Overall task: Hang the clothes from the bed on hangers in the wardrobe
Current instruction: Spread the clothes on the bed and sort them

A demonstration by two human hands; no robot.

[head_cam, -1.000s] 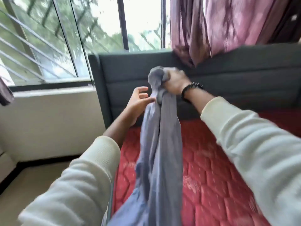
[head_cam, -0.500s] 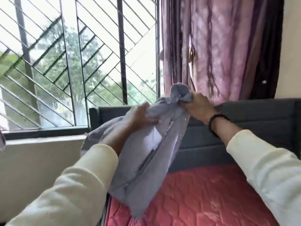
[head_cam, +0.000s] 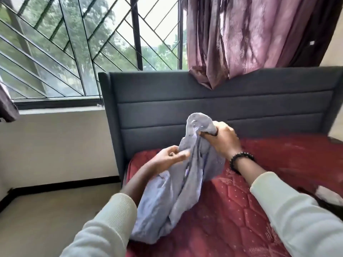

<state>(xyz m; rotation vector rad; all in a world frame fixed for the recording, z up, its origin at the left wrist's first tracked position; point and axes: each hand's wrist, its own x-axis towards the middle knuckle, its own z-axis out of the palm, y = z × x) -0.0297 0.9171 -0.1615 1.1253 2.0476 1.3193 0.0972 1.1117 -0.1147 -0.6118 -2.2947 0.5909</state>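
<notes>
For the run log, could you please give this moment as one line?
right hand: grips garment top | left hand: pinches its edge | over bed | hanger: none seen

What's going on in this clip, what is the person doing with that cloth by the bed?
A person stands at the side of a bed with a red mattress and holds a pale blue garment in both hands. The right hand grips a bunched end of it up high, in front of the grey headboard. The left hand holds a fold lower down, while the rest hangs crumpled toward the mattress edge. No hanger or wardrobe is in view, so nothing is hung yet.
</notes>
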